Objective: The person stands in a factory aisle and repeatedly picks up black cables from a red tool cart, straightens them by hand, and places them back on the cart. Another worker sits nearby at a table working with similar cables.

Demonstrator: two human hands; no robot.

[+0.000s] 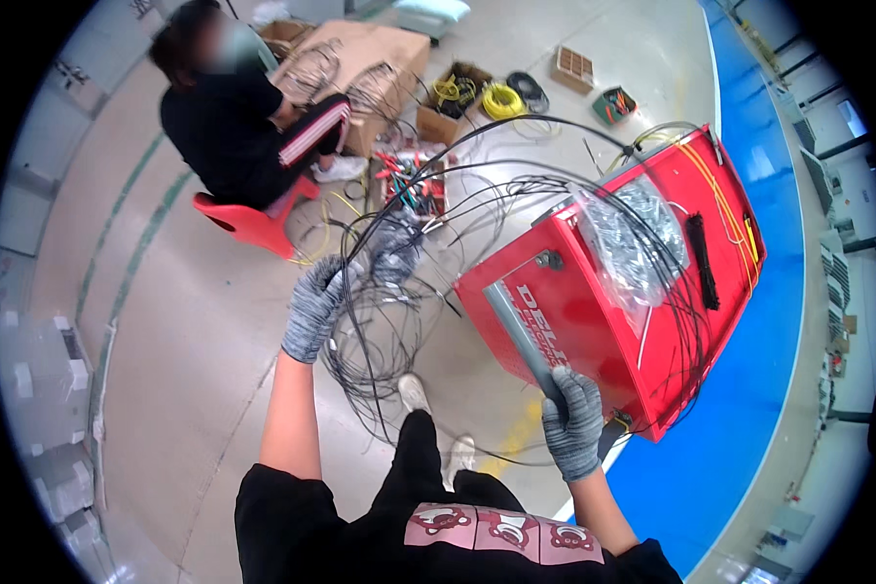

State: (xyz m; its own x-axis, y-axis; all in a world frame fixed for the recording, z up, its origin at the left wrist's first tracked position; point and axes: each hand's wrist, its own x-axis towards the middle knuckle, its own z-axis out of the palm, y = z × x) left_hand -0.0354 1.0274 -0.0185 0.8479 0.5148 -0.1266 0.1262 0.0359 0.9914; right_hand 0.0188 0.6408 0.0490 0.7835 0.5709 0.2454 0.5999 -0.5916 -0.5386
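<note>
The left hand [313, 310], in a grey glove, is closed around a bunch of thin black wires [375, 336] near the middle of the frame. The right hand [572, 420], also gloved, is clenched on the grey handle bar [519, 336] of a red cart [642, 321] at the lower right of the middle.

The wires look light, soft and floppy. They will bend and tangle easily, so it seems best to hold them as a bunch, where the left hand has them. They loop down toward the floor [195, 370] in big circles and also arch up and over to the right, onto the cart. They have no single long line; they curl.

The cart looks hard and heavy. Its long side runs from lower left to upper right in the frame. The handle bar is the good place to hold it.

A clear bag [625, 238] of small parts lies on the cart. Another person sits on a red stool [253, 226] at the upper left.
</note>
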